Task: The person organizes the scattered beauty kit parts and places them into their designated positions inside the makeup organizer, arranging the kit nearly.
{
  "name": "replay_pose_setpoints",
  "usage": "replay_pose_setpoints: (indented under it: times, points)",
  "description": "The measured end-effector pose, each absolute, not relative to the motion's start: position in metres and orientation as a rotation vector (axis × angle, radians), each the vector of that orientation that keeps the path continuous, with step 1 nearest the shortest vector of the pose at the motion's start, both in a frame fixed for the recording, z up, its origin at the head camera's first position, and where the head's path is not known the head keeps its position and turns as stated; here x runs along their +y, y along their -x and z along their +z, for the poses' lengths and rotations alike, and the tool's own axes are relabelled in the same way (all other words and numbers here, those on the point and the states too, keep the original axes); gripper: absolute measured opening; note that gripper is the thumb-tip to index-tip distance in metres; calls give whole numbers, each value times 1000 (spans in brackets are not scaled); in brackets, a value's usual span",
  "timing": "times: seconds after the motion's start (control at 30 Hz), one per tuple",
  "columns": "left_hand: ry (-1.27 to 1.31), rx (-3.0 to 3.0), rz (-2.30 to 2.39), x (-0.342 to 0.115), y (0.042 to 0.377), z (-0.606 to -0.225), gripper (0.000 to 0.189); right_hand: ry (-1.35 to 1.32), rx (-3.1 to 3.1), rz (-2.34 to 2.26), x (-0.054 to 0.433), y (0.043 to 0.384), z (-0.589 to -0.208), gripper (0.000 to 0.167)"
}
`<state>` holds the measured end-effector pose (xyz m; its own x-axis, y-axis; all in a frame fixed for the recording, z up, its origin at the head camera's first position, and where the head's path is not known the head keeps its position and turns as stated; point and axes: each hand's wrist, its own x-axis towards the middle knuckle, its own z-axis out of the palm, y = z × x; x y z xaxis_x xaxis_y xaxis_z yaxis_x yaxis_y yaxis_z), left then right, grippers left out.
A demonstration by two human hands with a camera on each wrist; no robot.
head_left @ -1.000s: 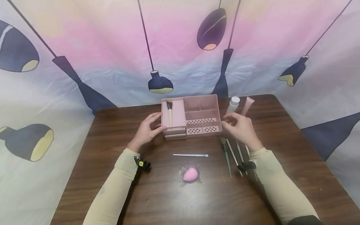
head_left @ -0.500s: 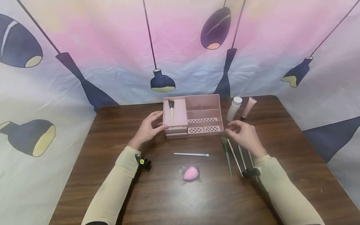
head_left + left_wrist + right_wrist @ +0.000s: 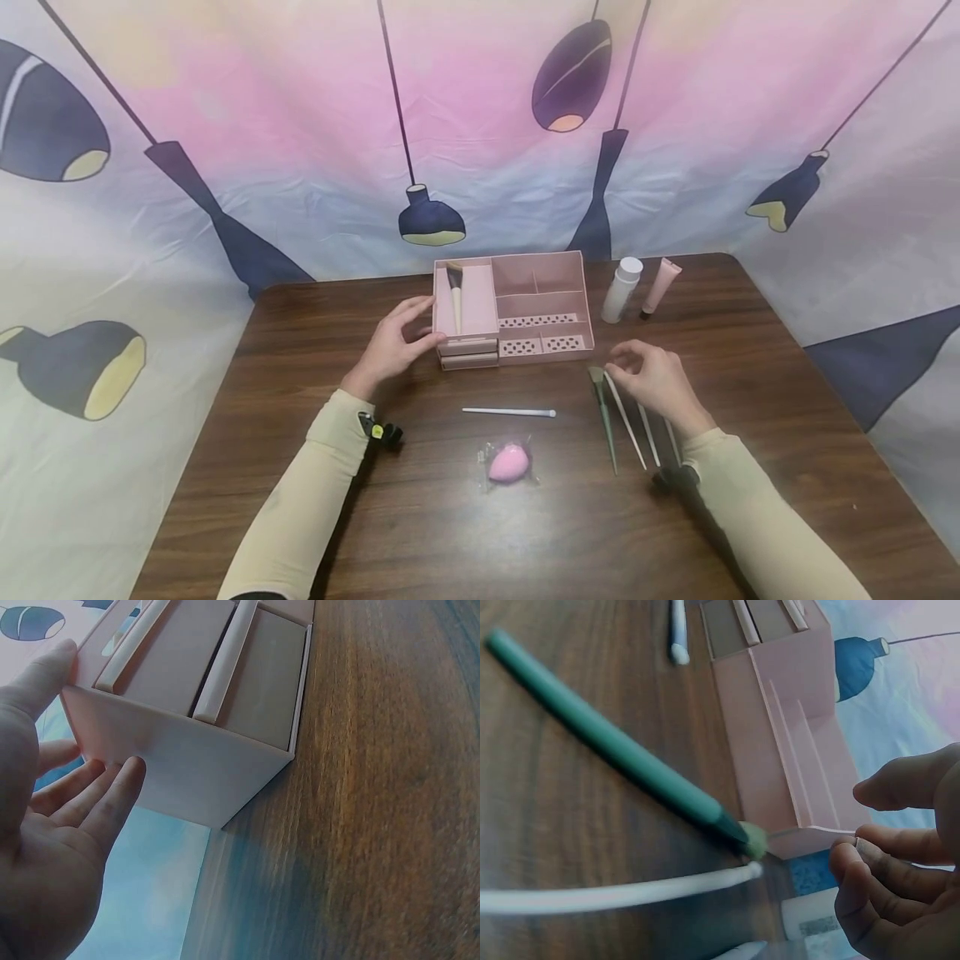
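A pink desktop organizer (image 3: pixel 542 283) with open compartments and two small drawers stands toward the back of the table. My left hand (image 3: pixel 397 346) is at its left side; in the left wrist view the fingers touch the pink side wall (image 3: pixel 172 765), with the thumb at the front edge. A makeup brush (image 3: pixel 456 300) lies in the top left tray. My right hand (image 3: pixel 654 379) hovers over several brushes, fingers loosely bent and nothing between them. Among these are a green brush (image 3: pixel 604 421) and a white brush (image 3: pixel 626 421), partly beside the hand; others are half hidden under it.
A white bottle (image 3: pixel 621 292) and a pink tube (image 3: pixel 661 288) stand right of the organizer. A thin pale brush (image 3: pixel 510 412) lies across the table in front, with a wrapped pink makeup sponge (image 3: pixel 509 463) nearer. A printed curtain (image 3: pixel 315 117) hangs behind the table (image 3: pixel 450 542).
My right hand has moved from the organizer's right edge down and rightward to above the brushes, uncovering the bottle and tube. The left hand has stayed at the organizer.
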<state>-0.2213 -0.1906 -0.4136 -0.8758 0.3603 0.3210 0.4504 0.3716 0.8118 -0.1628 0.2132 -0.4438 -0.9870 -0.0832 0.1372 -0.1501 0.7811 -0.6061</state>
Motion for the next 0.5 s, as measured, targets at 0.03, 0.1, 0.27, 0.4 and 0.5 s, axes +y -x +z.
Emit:
replay_pose_setpoints:
  times: [0.03,0.1,0.27,0.4,0.5]
  points:
    - [753,-2523,-1547,-191,221,-414,62,-183,-2878,991,213,162,-445,25]
    - [760,-2515,-1557,-192,221,-413,62,-169,-2896,993,211,160,-447,25]
    - [761,-2510,-1551,-192,221,-413,62,-173,-2908,985,206,156,-450,24]
    - [758,-2511,-1550,-192,220,-413,62,-195,-2922,993,204,154,-453,25]
    - [759,-2516,-1552,-191,219,-412,62,-188,-2927,993,204,152,-454,25]
